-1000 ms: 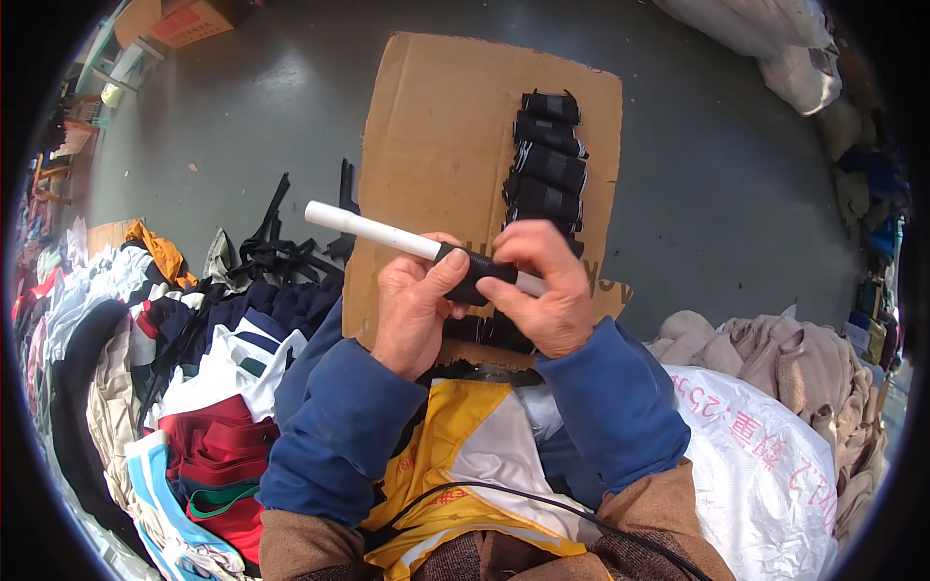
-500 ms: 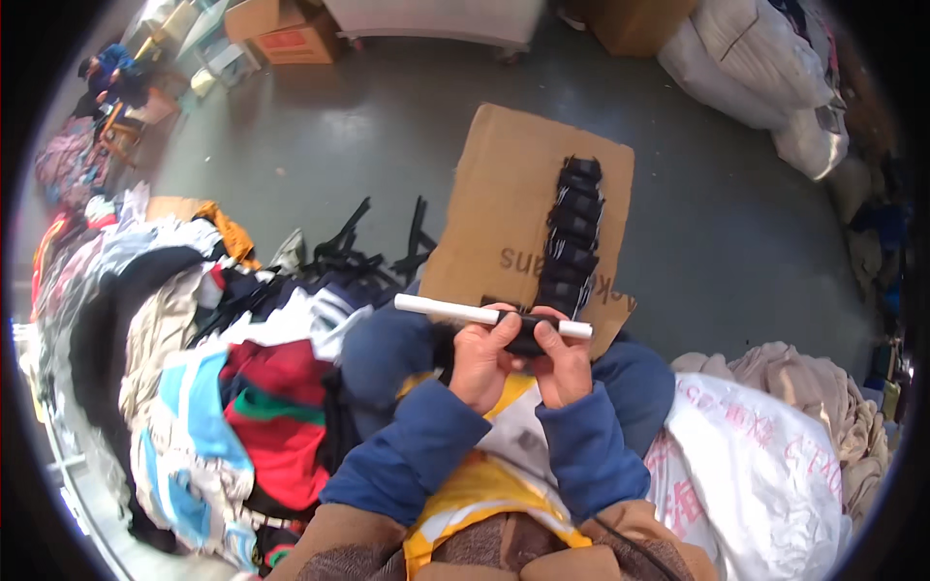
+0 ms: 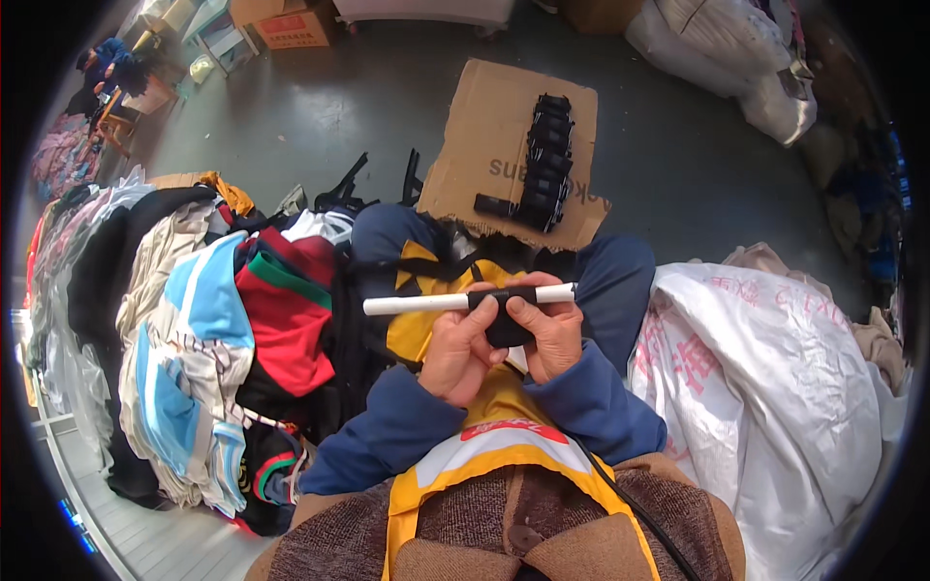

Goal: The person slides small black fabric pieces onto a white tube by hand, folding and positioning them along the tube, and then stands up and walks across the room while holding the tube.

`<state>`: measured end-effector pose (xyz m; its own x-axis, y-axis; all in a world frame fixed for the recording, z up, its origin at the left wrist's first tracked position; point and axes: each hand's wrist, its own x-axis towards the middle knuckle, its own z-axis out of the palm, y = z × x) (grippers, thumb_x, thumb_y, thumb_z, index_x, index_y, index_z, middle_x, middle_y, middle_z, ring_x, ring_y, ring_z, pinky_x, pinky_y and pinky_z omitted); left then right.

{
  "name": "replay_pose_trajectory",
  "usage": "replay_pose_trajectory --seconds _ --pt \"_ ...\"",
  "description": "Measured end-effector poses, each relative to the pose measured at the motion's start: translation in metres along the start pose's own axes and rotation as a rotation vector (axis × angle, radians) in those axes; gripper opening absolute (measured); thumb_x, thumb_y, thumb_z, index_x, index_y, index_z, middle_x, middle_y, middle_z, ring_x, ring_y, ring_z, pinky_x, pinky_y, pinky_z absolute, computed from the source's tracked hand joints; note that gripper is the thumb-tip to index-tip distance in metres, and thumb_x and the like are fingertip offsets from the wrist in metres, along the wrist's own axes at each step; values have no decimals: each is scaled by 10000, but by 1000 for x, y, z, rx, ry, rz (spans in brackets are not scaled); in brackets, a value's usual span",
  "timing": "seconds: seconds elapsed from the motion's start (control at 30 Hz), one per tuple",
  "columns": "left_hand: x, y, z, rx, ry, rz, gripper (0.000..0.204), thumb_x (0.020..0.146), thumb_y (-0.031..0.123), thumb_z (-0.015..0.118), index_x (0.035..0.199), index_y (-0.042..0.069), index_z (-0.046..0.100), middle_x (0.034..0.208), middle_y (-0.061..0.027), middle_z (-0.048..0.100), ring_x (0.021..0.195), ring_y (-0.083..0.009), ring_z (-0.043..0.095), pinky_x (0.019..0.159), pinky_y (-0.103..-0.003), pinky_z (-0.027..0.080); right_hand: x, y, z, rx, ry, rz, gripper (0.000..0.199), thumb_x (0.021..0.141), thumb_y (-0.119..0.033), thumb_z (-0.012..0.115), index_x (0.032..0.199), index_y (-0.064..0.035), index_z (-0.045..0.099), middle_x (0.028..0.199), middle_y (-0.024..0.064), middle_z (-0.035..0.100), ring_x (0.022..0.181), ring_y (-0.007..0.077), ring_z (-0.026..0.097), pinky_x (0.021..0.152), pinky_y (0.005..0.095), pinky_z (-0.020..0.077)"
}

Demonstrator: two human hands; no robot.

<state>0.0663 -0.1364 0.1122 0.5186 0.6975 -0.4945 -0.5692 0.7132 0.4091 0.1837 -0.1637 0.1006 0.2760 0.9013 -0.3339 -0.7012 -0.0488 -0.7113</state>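
Note:
Over my lap, a white tube (image 3: 415,305) lies roughly level between my hands. A black strip of cloth (image 3: 504,306) is around the middle of the tube, its lower part hanging between my thumbs. My left hand (image 3: 459,351) is closed on the cloth's left side, thumb pressed on its front. From the right, my right hand (image 3: 552,339) pinches the cloth and tube the same way. Some fingers are hidden behind the cloth. Ahead, a row of folded black pieces (image 3: 549,160) lies on a cardboard sheet (image 3: 475,126), with one small black piece (image 3: 495,205) beside its near end.
Heaped garments (image 3: 291,329) in red, blue, beige and black crowd my left side. At my right is a large white sack (image 3: 751,378). Further off stand a cardboard box (image 3: 295,27) and a wrapped white bundle (image 3: 722,53). Black straps (image 3: 344,184) lie left of the cardboard.
The view has tilted down, so the cardboard and its row appear higher up. My hands, with the tube and black cloth, have come nearer to my body. Both keep their hold.

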Motion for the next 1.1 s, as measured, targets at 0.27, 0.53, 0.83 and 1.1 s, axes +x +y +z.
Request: replay_pose_trajectory --seconds 0.27,0.53,0.83,1.1 --pt "-19 -7 -14 66 70 136 234 840 166 591 1033 59 510 888 -51 570 681 -123 537 467 -233 395 -19 -4 -22 238 40 -7 291 795 -21 608 1056 -78 495 966 40 554 719 101 524 652 229 446" --pt "-25 -21 -17 72 -3 25 228 860 205 562 1051 97 501 901 -14 575 757 -99 543 504 -222 394 -28 10 -25 26 -71 100 254 762 -44 664 987 -21 548 926 81 579 833 185 570 771 295 471" --pt "-21 -30 -25 29 55 81 154 850 175 579 968 115 501 880 -16 559 760 -109 525 513 -241 384 -24 10 -44 250 -102 110 403 736 82 595 1098 -57 488 955 53 556 874 175 554 768 299 480" --pt "-21 -39 -27 46 56 111 178 843 150 588 986 103 493 874 -27 562 770 -106 524 505 -236 387 -29 22 -38 65 4 49 262 743 -8 662 975 -22 541 907 61 559 812 156 554 737 287 473"
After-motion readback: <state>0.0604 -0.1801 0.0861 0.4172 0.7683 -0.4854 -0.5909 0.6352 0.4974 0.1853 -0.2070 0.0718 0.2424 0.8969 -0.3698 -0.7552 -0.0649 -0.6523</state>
